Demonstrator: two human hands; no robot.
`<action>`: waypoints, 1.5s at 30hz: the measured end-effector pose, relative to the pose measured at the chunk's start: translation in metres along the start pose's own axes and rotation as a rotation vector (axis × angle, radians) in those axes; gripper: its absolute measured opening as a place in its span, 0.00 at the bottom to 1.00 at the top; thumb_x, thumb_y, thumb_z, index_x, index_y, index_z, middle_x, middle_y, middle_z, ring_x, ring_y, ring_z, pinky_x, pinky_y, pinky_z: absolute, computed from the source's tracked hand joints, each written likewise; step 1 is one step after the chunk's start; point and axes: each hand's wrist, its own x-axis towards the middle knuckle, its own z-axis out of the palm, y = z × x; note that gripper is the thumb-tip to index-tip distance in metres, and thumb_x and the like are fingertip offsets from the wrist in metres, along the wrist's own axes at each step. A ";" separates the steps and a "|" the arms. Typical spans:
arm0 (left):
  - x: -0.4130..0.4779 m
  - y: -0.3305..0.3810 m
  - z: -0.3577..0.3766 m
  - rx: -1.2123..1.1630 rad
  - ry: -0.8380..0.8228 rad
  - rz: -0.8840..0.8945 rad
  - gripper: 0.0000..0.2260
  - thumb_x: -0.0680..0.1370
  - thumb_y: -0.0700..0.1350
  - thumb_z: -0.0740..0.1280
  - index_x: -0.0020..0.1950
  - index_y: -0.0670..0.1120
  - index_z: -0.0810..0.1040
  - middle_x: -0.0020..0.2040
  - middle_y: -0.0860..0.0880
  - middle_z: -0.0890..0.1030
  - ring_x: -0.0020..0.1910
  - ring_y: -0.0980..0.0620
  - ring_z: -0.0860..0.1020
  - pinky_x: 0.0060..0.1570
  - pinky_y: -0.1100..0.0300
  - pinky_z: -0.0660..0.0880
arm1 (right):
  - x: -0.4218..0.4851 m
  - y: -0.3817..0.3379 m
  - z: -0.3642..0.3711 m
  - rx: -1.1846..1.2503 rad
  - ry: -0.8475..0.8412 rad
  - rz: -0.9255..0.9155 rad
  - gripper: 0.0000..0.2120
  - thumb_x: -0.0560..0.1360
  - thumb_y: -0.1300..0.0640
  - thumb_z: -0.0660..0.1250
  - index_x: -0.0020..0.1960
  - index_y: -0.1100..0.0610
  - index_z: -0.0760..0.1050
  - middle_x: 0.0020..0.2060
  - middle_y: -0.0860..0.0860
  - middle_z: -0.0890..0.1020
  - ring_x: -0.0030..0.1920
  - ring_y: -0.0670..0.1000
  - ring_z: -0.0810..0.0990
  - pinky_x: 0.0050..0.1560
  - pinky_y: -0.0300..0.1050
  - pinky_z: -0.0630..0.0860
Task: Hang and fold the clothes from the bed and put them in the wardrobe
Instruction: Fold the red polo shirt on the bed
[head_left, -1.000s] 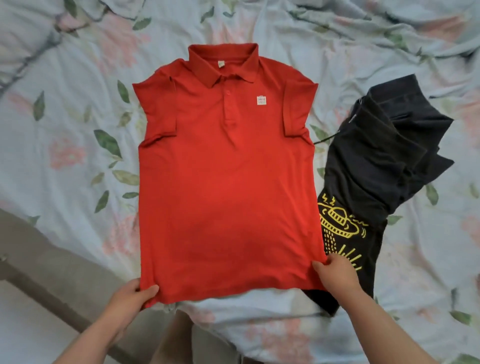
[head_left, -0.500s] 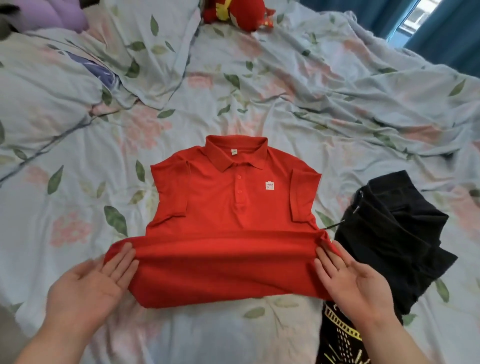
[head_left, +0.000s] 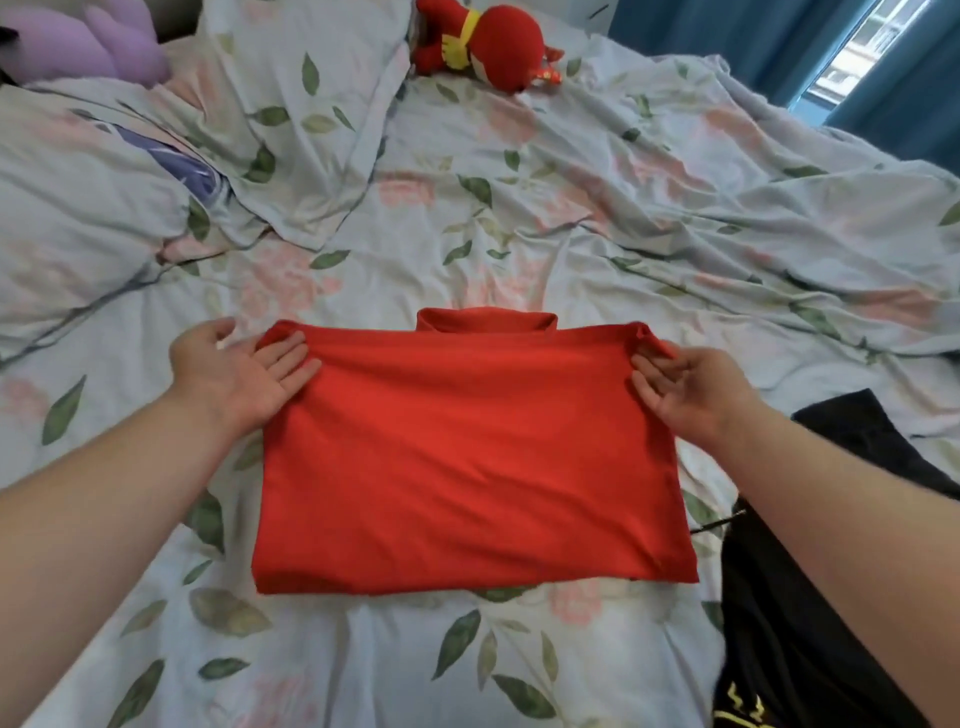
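Head view. Your left hand (head_left: 244, 374) lies palm-up at the far left corner of the red polo shirt (head_left: 467, 467), fingers nearly straight and tucked against the folded hem, thumb spread toward the sheet. No real pinch is evident here; the hand touches the cloth rather than grips it. Your right hand (head_left: 691, 387) is at the far right corner, fingers curled, with the corner of the hem bunched at the fingertips; this reads as a light pinch on the fabric.

The shirt lies on the bed (head_left: 519, 223), toward its near edge, folded in half with the hem brought up level with the shoulders. The collar (head_left: 485, 318) shows just beyond the fold. The near edge of the shirt is the crease; it looks even, though the near right corner juts out slightly.

A black printed garment (head_left: 810, 597) sits at the bed's right edge, just beside the shirt and apparently under its near right corner. It is not yet folded. A red plush toy (head_left: 483, 44) and a purple plush (head_left: 88, 44) rest at the far edge, well apart from the work.

Recommendation: set both corners square on the shoulders before letting go, then press flat from the centre outward. Keep your right forearm off the black garment, or it may drag.
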 end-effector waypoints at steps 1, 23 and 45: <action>0.011 0.006 0.006 0.035 -0.006 0.012 0.27 0.81 0.50 0.53 0.79 0.41 0.57 0.67 0.36 0.73 0.71 0.40 0.69 0.61 0.40 0.71 | 0.011 -0.006 0.006 -0.029 0.006 -0.007 0.20 0.72 0.71 0.52 0.57 0.56 0.73 0.53 0.51 0.81 0.55 0.48 0.82 0.42 0.42 0.80; -0.078 -0.113 -0.143 0.749 0.193 0.035 0.06 0.83 0.39 0.60 0.54 0.48 0.75 0.47 0.45 0.79 0.40 0.50 0.78 0.28 0.62 0.78 | -0.075 0.134 -0.119 -0.586 0.214 -0.238 0.08 0.79 0.63 0.66 0.56 0.53 0.74 0.36 0.54 0.81 0.32 0.51 0.78 0.33 0.46 0.76; -0.077 -0.103 -0.127 0.817 0.070 -0.078 0.06 0.81 0.41 0.63 0.54 0.39 0.77 0.47 0.39 0.81 0.44 0.44 0.81 0.34 0.60 0.82 | -0.056 0.104 -0.152 -0.631 0.075 0.074 0.06 0.79 0.58 0.69 0.48 0.62 0.79 0.36 0.56 0.78 0.33 0.50 0.77 0.36 0.41 0.82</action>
